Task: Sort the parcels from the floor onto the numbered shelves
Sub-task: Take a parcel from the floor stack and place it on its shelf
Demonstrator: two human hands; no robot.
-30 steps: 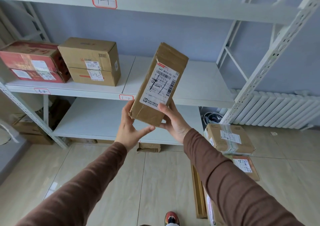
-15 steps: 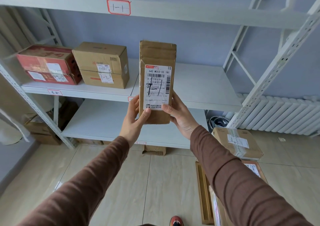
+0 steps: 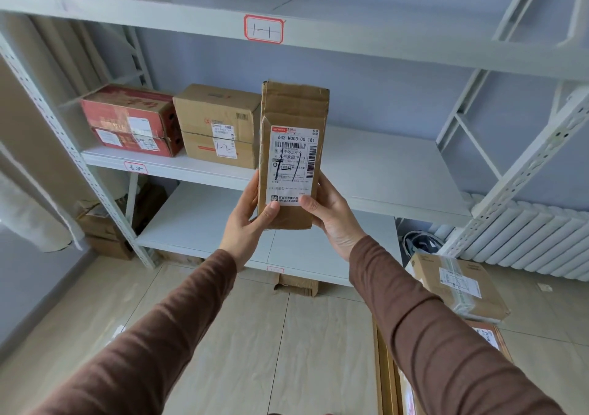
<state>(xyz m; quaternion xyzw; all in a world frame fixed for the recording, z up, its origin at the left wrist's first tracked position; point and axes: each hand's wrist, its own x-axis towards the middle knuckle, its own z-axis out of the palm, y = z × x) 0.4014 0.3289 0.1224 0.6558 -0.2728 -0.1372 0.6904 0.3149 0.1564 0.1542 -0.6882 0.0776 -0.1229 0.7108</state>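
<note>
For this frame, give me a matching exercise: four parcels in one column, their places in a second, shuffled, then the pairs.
Parcels:
1. tall brown parcel
2. red box
3. brown box marked 1-2
4. taped parcel

Places:
A. on the floor by the radiator
B. far left on the middle shelf
C. held upright in both hands
D. on the middle shelf, right of the red box

Pairs: 1-C, 2-B, 3-D, 4-A

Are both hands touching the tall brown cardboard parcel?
Touching. The head view shows the left hand and right hand gripping the tall brown cardboard parcel at its lower sides.
</note>
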